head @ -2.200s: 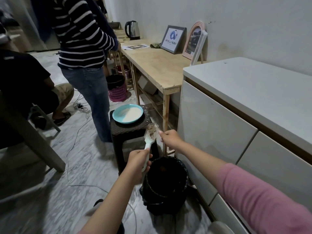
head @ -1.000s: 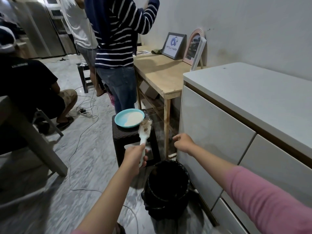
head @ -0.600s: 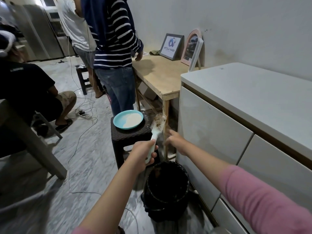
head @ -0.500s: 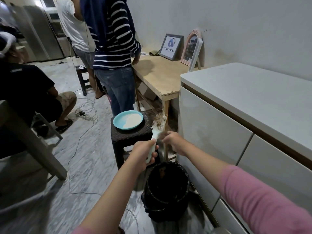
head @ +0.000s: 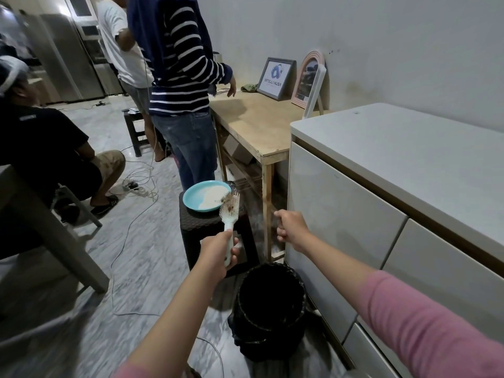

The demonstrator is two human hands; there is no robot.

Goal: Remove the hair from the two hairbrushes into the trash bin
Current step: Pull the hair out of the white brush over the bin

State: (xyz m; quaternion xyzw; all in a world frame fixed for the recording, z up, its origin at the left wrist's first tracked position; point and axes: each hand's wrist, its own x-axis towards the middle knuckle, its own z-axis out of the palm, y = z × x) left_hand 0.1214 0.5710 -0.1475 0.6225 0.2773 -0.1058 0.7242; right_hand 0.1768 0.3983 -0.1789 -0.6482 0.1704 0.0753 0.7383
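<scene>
The left hand grips the handle of a white hairbrush, fingers wrapped around it; the brush head points up toward 12 o'clock with a brown clump of hair in its bristles. The right hand is at 3 o'clock from the brush head, well apart from it, its fingers curled in; whether they pinch any hair cannot be told. The black trash bin stands on the floor below both hands, at 6 o'clock. Behind the brush, a blue plate sits on a dark stool.
</scene>
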